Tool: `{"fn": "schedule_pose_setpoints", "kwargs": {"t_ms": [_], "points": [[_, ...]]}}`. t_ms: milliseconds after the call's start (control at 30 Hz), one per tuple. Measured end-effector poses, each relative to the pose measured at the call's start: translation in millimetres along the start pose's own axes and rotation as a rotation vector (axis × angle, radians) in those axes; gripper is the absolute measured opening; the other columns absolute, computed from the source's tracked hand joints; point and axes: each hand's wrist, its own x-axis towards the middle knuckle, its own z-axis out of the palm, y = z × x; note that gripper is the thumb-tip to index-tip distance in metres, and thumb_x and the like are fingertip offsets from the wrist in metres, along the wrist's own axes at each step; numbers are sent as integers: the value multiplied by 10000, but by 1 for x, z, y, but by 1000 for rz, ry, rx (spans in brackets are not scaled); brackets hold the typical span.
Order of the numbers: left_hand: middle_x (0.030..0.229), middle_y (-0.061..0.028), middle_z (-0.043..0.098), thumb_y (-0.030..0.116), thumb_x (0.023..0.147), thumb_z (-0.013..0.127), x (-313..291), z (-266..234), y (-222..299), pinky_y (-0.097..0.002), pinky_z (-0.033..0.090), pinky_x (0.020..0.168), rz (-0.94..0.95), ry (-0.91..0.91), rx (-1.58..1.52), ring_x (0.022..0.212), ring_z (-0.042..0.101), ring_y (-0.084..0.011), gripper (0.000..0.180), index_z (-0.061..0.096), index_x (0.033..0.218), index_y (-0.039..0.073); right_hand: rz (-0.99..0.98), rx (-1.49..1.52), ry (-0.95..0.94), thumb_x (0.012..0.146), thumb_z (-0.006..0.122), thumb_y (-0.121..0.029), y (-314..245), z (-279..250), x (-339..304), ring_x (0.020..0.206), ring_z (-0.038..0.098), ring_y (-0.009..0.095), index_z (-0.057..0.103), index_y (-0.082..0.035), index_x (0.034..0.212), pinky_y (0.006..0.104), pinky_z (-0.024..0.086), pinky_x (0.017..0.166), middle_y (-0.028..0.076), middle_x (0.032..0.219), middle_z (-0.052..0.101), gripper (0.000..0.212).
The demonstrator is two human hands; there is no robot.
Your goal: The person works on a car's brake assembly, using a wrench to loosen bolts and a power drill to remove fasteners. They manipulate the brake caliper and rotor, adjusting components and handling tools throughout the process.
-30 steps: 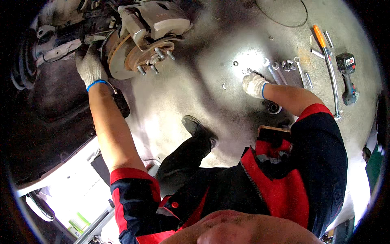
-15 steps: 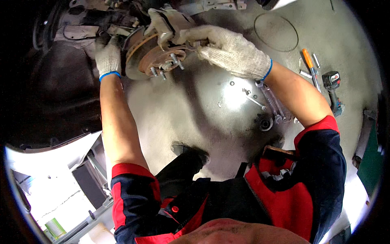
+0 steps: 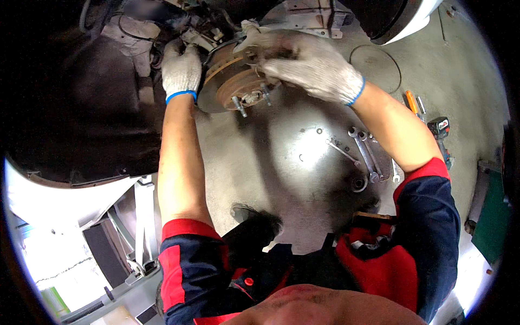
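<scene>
A rusty brake disc [image 3: 210, 93] with wheel studs [image 3: 238, 106] sticking out stands at the upper middle. My left hand [image 3: 181, 70], in a white knitted glove with a blue cuff, reaches in behind the disc's left side. Its fingers are curled among dark suspension parts [image 3: 201, 39], and what they hold is hidden. At the disc's right edge, my gloved right hand [image 3: 314, 66] is closed round the brake caliper [image 3: 251, 56], which it mostly covers.
Several spanners [image 3: 364, 154] lie on the grey floor to the right, near a dark round part [image 3: 358, 184]. Farther right are an orange-handled tool [image 3: 411, 102] and a cordless power tool [image 3: 440, 130]. A thin hoop [image 3: 400, 70] lies behind them. The dark wheel-arch liner [image 3: 103, 124] fills the left.
The view has shifted, so the disc and left hand appear farther right. My right hand now covers more of the caliper, and its fingers reach farther over the top of the disc.
</scene>
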Motion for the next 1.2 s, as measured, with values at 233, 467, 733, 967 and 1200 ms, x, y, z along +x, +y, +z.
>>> {"fn": "schedule_pose_setpoints", "kwargs": {"t_ms": [233, 467, 733, 967, 1200], "points": [[1257, -276, 676, 258, 940, 611, -1, -4, -2, -468, 487, 1015, 4, 45, -11, 1191, 625, -459, 423, 641, 1273, -1, -23, 48, 277, 952, 600, -284, 14, 30, 84, 1033, 704, 340, 713, -42, 1156, 428, 550, 916, 209, 1107, 730, 336], [1234, -271, 689, 275, 931, 654, 4, 4, -1, -440, 488, 1012, 14, 10, -43, 1182, 641, -431, 425, 662, 1237, -20, 51, -182, 306, 863, 588, -277, 44, 38, 160, 1104, 642, 443, 720, -10, 1060, 508, 497, 969, 282, 1091, 696, 357], [1247, -261, 692, 233, 935, 654, 1, 5, 5, -426, 486, 1008, 19, 8, -123, 1176, 651, -408, 423, 652, 1242, -58, -11, -236, 212, 863, 587, -276, 47, 43, 166, 1061, 668, 427, 736, -43, 1071, 491, 528, 927, 252, 1085, 710, 346], [1261, -261, 687, 235, 947, 652, 8, 7, -8, -421, 484, 1014, 42, -11, -133, 1198, 641, -408, 424, 648, 1249, -64, -135, -296, 164, 852, 580, -237, 48, 43, 172, 1039, 686, 401, 773, -60, 939, 486, 533, 925, 236, 1024, 729, 276], [1240, -268, 691, 234, 929, 652, 8, 7, -7, -418, 484, 1006, 83, -1, -113, 1184, 644, -412, 422, 657, 1225, -67, -59, -233, 209, 839, 613, -201, 41, 44, 166, 1068, 683, 407, 774, -48, 989, 483, 536, 931, 246, 1055, 725, 267]]}}
